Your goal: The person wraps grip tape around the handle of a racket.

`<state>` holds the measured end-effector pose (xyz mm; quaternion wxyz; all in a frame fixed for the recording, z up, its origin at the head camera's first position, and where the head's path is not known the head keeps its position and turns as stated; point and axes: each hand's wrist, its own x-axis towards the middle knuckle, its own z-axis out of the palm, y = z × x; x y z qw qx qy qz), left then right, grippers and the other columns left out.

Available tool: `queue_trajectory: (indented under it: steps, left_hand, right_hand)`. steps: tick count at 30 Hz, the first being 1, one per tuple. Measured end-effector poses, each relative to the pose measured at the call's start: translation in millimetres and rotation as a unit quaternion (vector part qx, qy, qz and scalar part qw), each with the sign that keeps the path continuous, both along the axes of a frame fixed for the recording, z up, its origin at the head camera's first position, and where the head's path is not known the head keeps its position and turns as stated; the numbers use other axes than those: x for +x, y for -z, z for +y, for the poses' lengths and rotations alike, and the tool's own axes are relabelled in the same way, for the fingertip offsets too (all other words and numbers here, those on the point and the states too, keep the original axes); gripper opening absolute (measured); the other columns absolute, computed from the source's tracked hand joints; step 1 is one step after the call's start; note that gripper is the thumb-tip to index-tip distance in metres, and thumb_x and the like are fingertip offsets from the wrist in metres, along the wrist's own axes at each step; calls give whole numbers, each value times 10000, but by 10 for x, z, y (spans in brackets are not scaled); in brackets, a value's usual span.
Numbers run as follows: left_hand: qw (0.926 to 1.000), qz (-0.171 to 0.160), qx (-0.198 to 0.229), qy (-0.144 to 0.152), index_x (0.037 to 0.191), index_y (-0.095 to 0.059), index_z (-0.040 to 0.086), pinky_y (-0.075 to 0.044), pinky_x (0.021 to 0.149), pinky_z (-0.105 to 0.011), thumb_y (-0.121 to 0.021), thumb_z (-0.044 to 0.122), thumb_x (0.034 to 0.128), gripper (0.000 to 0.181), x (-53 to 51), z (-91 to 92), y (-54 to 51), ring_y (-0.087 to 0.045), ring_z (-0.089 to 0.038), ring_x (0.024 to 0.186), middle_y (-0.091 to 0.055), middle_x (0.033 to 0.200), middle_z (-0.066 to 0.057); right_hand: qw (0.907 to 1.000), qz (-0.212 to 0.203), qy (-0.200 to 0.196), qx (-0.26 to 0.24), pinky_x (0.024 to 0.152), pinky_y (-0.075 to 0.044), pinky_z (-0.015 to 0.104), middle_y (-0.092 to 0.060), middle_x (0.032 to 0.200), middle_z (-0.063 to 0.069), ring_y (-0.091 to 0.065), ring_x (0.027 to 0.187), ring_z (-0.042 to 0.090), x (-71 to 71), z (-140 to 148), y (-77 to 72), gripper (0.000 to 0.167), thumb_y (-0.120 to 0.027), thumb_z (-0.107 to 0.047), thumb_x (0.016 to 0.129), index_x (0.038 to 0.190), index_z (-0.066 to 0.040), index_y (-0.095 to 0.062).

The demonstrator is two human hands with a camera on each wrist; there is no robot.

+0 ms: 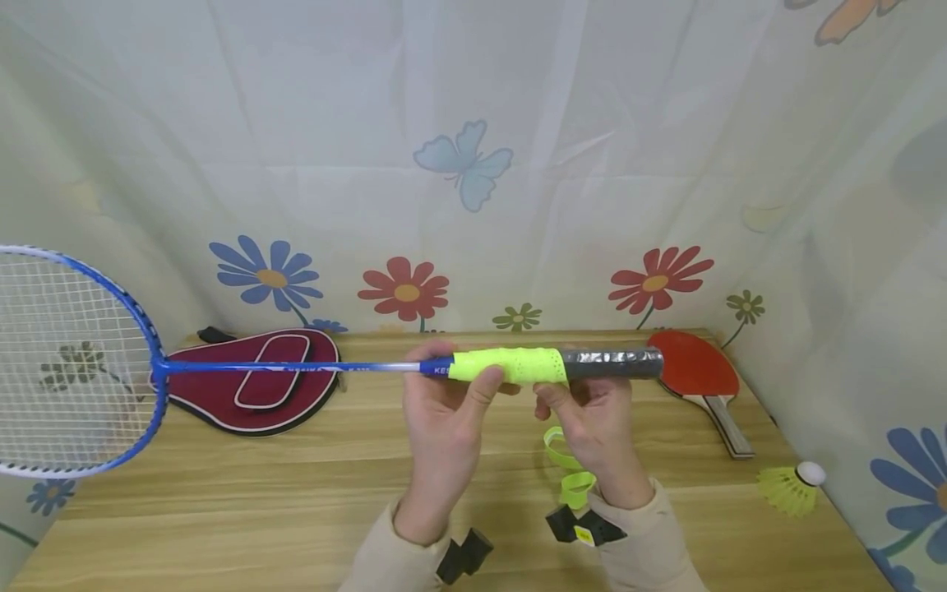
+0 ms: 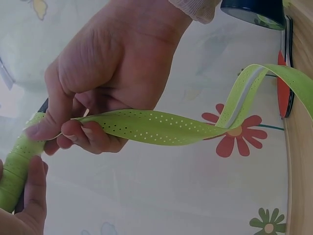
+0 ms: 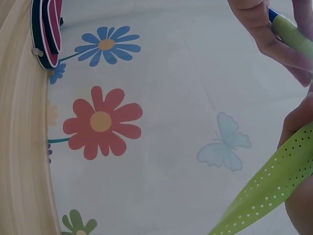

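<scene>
A blue and white badminton racket [image 1: 296, 367] is held level above the table, its strung head at the left. Yellow-green perforated grip tape [image 1: 521, 364] is wound round the front part of its handle. The rest of the handle, dark and shiny, is bare [image 1: 614, 363]. My left hand [image 1: 441, 427] holds the wrapped part, thumb on the near side and fingers behind. At the edge of the winding, my right hand [image 1: 598, 423] pinches the tape between thumb and fingers. From there the loose tape [image 2: 156, 128] hangs twisted and curling below that hand.
On the wooden table [image 1: 296, 493] lies a dark red paddle case [image 1: 214, 399] at the back left. A red table tennis paddle [image 1: 695, 366] lies at the back right, with a yellow shuttlecock [image 1: 792, 489] near the right edge. A flowered curtain [image 1: 333, 205] hangs behind.
</scene>
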<state>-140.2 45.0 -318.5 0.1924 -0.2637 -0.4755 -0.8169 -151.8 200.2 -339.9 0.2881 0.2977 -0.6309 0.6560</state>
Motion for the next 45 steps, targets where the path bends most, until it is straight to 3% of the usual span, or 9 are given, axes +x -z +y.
queue_trajectory:
  steps: [8, 15, 22, 29, 36, 41, 45]
  left_hand:
    - [9999, -95, 87, 38, 1150, -382, 66, -614, 657, -414, -637, 0, 922, 348, 3, -5, -11, -639, -255, 725, -543, 926, -111]
    - [9999, -101, 108, 38, 1145, -381, 65, -611, 622, -430, -638, -11, 918, 351, 10, -10, -13, -652, -283, 705, -559, 918, -123]
    - [9995, -316, 10, 63, 1128, -377, 69, -608, 568, -432, -628, -30, 918, 342, 6, 8, -1, -683, -248, 665, -631, 865, -149]
    - [9988, -435, -11, 245, 1180, -372, 79, -612, 606, -440, -617, -4, 933, 358, 17, 10, -4, -681, -270, 691, -611, 916, -163]
    - [9979, -132, -107, 618, 1243, -339, 77, -615, 667, -423, -563, -35, 930, 401, 22, -9, 5, -683, -287, 765, -570, 998, -170]
    - [9982, -50, -71, 596, 1229, -345, 74, -615, 673, -408, -554, -48, 929, 386, 15, -5, 6, -681, -288, 773, -565, 1007, -170]
    - [9986, -91, -46, 525, 1208, -358, 68, -615, 691, -397, -550, -53, 939, 351, 14, 2, 0, -679, -274, 780, -565, 1013, -183]
  right_hand:
    - [9998, -51, -53, -160, 457, -537, 240, -654, 840, 17, -589, 524, 146, 19, -31, -27, 399, -768, -174, 831, 1003, 124, -565]
    - [9971, 55, -616, -433, 430, -501, 240, -645, 859, 52, -553, 505, 161, 3, -45, -39, 589, -740, -28, 843, 1333, 116, -446]
    - [9965, 36, -681, -487, 434, -509, 239, -645, 921, 68, -554, 517, 156, 26, -28, -43, 394, -730, 7, 844, 1134, 158, -510]
    - [9970, 19, -531, -571, 434, -514, 235, -647, 868, 67, -570, 516, 154, 25, -19, -40, 368, -736, -4, 844, 1088, 161, -516]
    - [9986, 4, -244, -466, 444, -512, 230, -656, 833, 78, -575, 518, 148, 32, 5, -40, 364, -746, -95, 855, 1046, 140, -544]
    - [9987, -273, -216, -377, 437, -500, 231, -640, 819, 66, -569, 512, 153, 63, 7, -48, 339, -731, -41, 858, 1110, 114, -566]
    - [9976, -459, -415, -308, 427, -487, 240, -612, 837, 98, -555, 508, 158, 65, 6, -66, 401, -695, 23, 870, 1230, 103, -540]
